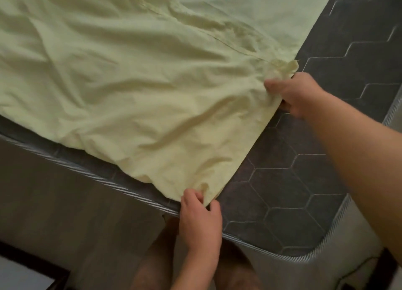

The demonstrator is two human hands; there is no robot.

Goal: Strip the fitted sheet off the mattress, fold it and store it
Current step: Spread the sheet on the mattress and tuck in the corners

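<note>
A pale yellow fitted sheet point(134, 76) lies loose and wrinkled across the dark grey mattress point(309, 181), which has a hexagon quilt pattern. The sheet's right edge runs diagonally, and the mattress corner to its right is bare. My left hand point(200, 220) pinches the sheet's near corner at the mattress's front edge. My right hand point(291, 93) grips a bunched bit of the sheet's edge farther up, thumb on top of the fabric.
A striped piping band point(91, 176) edges the mattress above its grey side panel point(54, 202). My bare legs point(152, 268) stand against the bed. A dark frame and pale floor point(26, 274) show at bottom left.
</note>
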